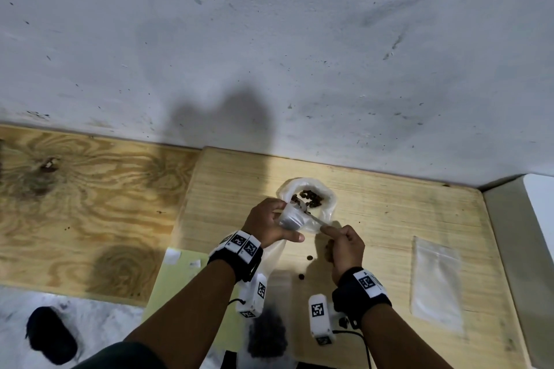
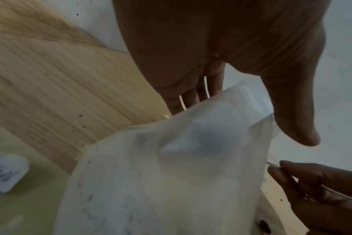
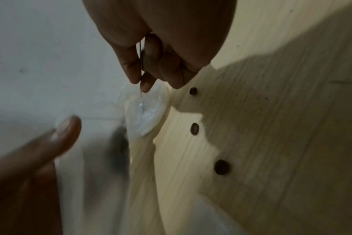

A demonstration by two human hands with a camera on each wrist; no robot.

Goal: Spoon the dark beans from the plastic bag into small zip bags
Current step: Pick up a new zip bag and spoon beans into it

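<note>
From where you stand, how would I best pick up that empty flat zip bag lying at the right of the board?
Take the zip bag by its near short edge, coming in low from the front. It lies flat on the board, so a pinch at an edge, lifting it, seems easier than pressing from above.

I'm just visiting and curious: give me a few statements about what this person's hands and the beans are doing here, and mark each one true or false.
1. The right hand pinches a thin spoon. True.
2. The left hand lies flat and idle on the table. False: it holds a small zip bag up over the plastic bag.
3. Loose beans lie on the wooden board. True.
4. The flat clear bag lies beside the left forearm. False: it lies to the right of the right hand.
5. Dark beans show inside the plastic bag's open mouth. True.
</note>
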